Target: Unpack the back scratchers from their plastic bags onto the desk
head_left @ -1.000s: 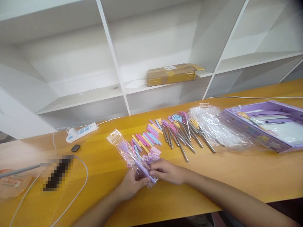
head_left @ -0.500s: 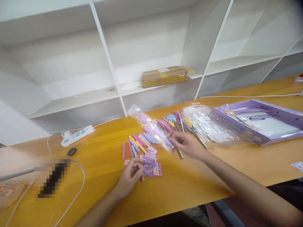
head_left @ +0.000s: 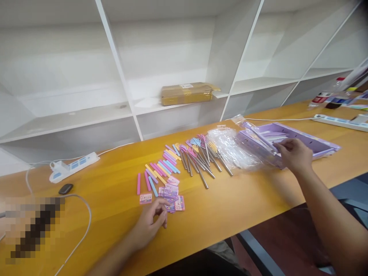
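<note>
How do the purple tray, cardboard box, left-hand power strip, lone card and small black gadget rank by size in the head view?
Largest to smallest:
1. Purple tray
2. Cardboard box
3. Left-hand power strip
Last, unranked: lone card and small black gadget; they look about alike.

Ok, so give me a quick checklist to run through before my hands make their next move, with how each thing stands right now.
1. Right hand has a grip on the bagged purple claw: ok, pinched near its lower end.
2. Bagged claw lined up with the purple box: ok, it overlaps the box in this view.
3. Bag's mouth sealed: cannot tell, too small.
4. Left hand free: ok, nothing seen in it, fingers loosely curled by the cards.
5. Cards neatly stacked: not ok, a loose heap with one lying apart.
6. Claw-headed rods separated: not ok, several cross.
</note>
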Tool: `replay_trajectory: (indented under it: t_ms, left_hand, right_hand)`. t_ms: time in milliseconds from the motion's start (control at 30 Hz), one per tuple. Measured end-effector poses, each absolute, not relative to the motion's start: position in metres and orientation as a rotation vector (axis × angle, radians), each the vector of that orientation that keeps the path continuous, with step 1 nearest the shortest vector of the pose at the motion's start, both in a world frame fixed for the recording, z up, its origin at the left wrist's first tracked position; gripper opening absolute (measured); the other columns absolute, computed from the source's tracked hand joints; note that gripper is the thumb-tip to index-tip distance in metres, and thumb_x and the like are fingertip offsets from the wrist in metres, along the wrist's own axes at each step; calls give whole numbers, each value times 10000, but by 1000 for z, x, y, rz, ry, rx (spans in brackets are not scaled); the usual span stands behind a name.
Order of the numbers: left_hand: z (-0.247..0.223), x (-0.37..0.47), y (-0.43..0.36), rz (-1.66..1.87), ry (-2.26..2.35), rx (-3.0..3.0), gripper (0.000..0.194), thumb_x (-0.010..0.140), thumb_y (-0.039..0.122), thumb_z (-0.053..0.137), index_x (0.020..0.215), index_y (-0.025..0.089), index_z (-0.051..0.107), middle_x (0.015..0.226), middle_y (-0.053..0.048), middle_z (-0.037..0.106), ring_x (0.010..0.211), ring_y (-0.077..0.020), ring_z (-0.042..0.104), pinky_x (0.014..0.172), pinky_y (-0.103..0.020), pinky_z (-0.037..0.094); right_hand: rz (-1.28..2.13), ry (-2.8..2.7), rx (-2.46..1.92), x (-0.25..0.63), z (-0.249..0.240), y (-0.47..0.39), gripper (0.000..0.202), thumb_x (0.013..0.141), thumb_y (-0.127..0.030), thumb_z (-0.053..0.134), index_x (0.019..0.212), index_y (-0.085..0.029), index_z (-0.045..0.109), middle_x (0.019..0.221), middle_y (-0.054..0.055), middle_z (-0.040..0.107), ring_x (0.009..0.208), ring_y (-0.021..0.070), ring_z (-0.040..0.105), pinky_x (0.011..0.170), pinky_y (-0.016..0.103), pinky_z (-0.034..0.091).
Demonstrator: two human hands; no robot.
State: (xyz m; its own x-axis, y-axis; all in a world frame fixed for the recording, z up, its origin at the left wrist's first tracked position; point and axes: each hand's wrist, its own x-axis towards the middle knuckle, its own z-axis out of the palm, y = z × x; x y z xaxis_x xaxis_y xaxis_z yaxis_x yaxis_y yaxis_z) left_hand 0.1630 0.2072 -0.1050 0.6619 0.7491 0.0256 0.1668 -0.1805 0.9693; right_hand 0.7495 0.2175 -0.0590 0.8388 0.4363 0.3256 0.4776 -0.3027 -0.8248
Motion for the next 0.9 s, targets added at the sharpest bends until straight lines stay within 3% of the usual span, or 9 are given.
replay_trajectory:
  t_ms: [300,467,600,700,800,900]
  left_hand:
    - [-108,164,214,647,776,1679,288,1074,463,522,1193,213,600,830,-18,637,752,-187,635,773,-319,495]
    - [-111,163,226,750,785,1560,356,1049,484,584,1283,218,616,1084,-87,692,966,-229,673,916,-379,534]
    - [-111,162,236,818,637,1321,613,928,631,712,1379,226,620,1262,-148,701,1079,-289,693,979,-457,554]
    - [-104,160,240,996,626,1064,637,857,668,772,1304,226,670,1222,-130,731,1036,-283,717,924,-431,586]
    - [-95,156,245,1222,792,861,475,911,505,788,1267,215,665,1074,-65,749,865,-189,723,769,-314,603]
    - [-88,151,252,1297,886,796,465,866,414,850,1216,199,631,863,13,699,574,-86,611,522,-197,508]
  right_hand:
    - [104,-641,-1718,720,-88,212,236,810,-107,812,817,-191,592,811,52,675,702,138,616,715,299,461]
    - [355,-951,-1289,605,-82,203,348,797,-381,885,811,-204,585,857,85,720,737,181,685,644,290,525]
    - [611,-1240,-1058,482,-93,176,271,941,-438,759,872,-229,602,880,70,724,728,175,694,636,297,563]
    - [833,-1511,-968,408,-111,162,236,1014,-418,661,909,-220,588,820,50,707,689,150,670,613,263,534]
    - [986,-1863,-934,375,-123,173,231,1013,-407,654,953,-205,559,769,10,684,639,123,623,570,219,458]
    - [768,-2171,-1086,379,-118,206,244,1024,-419,643,976,-192,568,792,17,674,649,128,593,603,228,413]
